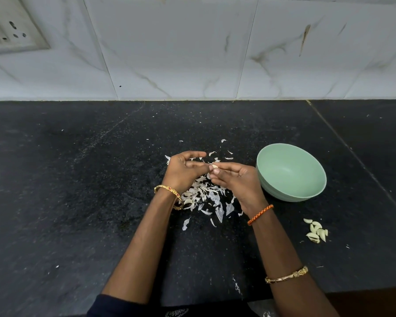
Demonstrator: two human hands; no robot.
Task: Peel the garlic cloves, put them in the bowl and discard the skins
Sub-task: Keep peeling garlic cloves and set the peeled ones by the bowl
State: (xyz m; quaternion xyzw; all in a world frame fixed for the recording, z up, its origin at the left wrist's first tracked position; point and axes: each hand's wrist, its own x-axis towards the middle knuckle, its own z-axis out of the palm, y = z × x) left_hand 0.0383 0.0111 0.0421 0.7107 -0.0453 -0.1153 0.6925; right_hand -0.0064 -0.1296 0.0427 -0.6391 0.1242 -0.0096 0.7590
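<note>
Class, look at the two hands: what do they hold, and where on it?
A garlic clove, pinched between the fingers of the left hand and right hand; the exact spot is hidden.

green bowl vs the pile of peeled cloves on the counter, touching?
Apart. The head view shows bare black counter between the green bowl and the peeled cloves, which lie nearer the person, to the bowl's right.
</note>
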